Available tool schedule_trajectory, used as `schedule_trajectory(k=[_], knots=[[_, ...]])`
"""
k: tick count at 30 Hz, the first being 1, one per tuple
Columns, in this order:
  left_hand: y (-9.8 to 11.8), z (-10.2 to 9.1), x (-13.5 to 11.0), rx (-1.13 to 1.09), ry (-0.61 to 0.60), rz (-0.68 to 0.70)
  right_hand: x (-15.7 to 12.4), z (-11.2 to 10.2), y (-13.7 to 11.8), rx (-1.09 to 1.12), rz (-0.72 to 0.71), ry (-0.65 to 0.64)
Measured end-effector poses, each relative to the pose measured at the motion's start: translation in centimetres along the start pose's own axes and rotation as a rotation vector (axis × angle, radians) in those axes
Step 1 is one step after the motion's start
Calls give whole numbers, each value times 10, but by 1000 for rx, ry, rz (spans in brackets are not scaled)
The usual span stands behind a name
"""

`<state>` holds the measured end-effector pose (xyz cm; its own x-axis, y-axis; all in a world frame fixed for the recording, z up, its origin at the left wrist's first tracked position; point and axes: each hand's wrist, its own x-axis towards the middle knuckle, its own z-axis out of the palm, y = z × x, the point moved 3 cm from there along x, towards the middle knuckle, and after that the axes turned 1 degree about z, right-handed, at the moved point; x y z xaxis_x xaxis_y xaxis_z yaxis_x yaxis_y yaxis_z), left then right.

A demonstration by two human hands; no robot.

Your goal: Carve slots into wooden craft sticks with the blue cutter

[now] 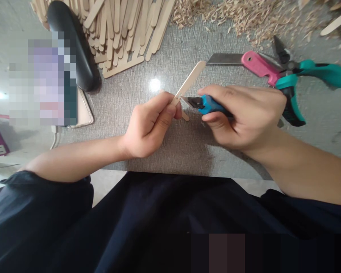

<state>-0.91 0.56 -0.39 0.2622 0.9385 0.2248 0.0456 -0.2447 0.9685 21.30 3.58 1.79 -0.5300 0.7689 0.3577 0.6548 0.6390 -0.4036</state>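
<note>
My left hand (152, 123) pinches a pale wooden craft stick (191, 77), which slants up to the right above the grey table. A notch shows in the stick near my left fingers. My right hand (241, 113) is wrapped round a blue utility knife (211, 105). Its blade tip points left and sits at the notch; whether it touches the wood I cannot tell. The rounded end of a stick (185, 116) shows just below my left fingers. Most of the knife's handle is hidden in my right palm.
Many craft sticks (125, 22) lie piled at the back, beside wood shavings (244, 15). A black case (74, 45) and a phone (85, 110) lie left. On the right are a pink-handled blade (250, 62) and teal-handled pliers (324, 72).
</note>
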Motion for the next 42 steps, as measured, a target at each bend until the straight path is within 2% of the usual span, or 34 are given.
schedule_trajectory(k=[5,10,14,19,25,28,33,37,42], knots=[[2,-1,2,-15,-21,37,0,-3,-1,41,-14,-3],[7,-3,5,-25,-55,124,-1,-3,0,53,-11,-61],[11,-4,5,-5,-79,138,-2,-3,-3,104,-84,18],[14,-4,5,24,-100,190,0,-3,-5,91,-43,-42],[14,-1,3,2,-110,144,0,-3,-5,134,-138,50],[8,1,1,-12,-78,75,-2,1,-2,62,-108,44],[3,0,0,32,40,47,-4,2,2,-27,-36,21],[6,0,0,41,39,38,-3,2,2,-23,-51,20],[6,-1,0,39,22,45,0,2,2,-16,-91,98]])
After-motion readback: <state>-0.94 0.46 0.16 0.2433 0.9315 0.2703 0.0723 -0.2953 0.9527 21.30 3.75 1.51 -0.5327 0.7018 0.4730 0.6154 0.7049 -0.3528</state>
